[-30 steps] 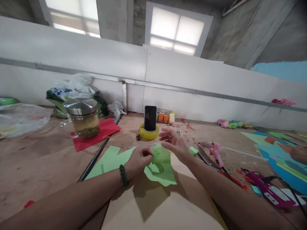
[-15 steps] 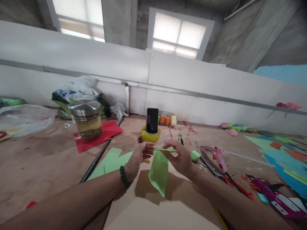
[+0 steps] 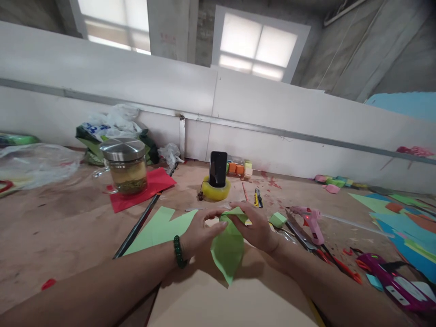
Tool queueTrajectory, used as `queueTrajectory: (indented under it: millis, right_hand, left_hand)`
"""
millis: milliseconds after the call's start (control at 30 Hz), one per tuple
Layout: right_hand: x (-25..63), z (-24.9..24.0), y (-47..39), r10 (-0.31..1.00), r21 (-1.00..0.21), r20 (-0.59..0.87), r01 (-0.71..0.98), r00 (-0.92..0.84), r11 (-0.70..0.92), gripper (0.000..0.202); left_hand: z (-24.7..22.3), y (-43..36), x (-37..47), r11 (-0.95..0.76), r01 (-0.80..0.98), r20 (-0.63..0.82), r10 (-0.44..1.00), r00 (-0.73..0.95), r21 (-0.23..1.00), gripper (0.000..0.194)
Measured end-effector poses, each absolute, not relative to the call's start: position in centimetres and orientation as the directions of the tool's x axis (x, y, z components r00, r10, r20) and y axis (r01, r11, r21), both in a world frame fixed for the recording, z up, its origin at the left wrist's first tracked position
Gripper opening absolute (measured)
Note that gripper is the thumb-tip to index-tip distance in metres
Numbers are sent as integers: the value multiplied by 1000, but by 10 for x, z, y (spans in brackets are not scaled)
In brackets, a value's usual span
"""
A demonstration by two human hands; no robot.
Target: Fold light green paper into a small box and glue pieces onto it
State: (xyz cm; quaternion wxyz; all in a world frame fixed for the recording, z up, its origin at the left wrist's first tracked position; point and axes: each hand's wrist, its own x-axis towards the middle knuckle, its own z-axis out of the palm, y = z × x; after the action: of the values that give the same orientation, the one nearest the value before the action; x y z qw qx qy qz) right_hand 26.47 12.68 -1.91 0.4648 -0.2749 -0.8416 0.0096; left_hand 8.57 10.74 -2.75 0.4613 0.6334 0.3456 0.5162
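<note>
A folded piece of light green paper (image 3: 227, 254) hangs with its pointed end down over a pale tan board (image 3: 211, 302). Its upper edge is pinched in my right hand (image 3: 258, 229). My left hand (image 3: 199, 234), with a green bead bracelet (image 3: 179, 252) at the wrist, closes on the paper's upper left edge, thumb in front and fingers behind. Left of my left hand lies a cut green sheet (image 3: 158, 229). A small green paper cube (image 3: 278, 220) rests just beyond my right hand.
A glass mug of tea (image 3: 126, 170) stands on red paper (image 3: 160, 187) at left. Ahead, a phone (image 3: 218, 169) leans in a yellow tape roll (image 3: 214, 190), near a utility knife (image 3: 259, 198). To the right are a pink glue gun (image 3: 309, 220), scissors (image 3: 327, 256) and coloured sheets (image 3: 408, 236).
My left hand has moved right and now grips the paper, where before its fingers were apart from it. The paper has turned so that more of its broad face shows.
</note>
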Motion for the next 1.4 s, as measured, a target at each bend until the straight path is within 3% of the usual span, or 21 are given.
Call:
queueTrajectory:
  millis: [133, 267, 500, 633, 833, 967, 1267, 1400]
  right_hand:
    - [263, -24, 130, 486, -256, 721, 463, -493, 849, 28]
    - [262, -28, 131, 430, -204, 703, 418, -566, 885, 34]
    - [263, -28, 132, 468, -259, 658, 406, -590, 876, 47]
    - [263, -26, 134, 558, -371, 610, 420, -563, 829, 46]
    - [262, -19, 140, 782, -722, 451, 339, -430, 603, 43]
    - [262, -15, 139, 803, -740, 413, 356, -430, 571, 32]
    - [263, -16, 141, 798, -811, 328, 282, -506, 512, 37]
    - [263, -18, 144, 834, -858, 309, 244, -457, 451, 40]
  left_hand:
    - [-34, 112, 90, -271, 25, 254, 926, 281, 962, 15]
    - [-40, 117, 90, -210, 17, 194, 929, 316, 978, 18]
    - [-37, 117, 87, -125, 10, 113, 926, 360, 992, 17]
    - [-32, 117, 87, -101, -8, 98, 933, 345, 995, 18]
    - [-30, 115, 87, -81, -18, 83, 951, 299, 997, 18]
    - [-31, 113, 88, -35, -34, 44, 947, 319, 999, 18]
    - [-30, 115, 87, -42, -89, 69, 947, 314, 995, 19]
    - [-29, 114, 87, -49, -101, 75, 957, 281, 994, 21]
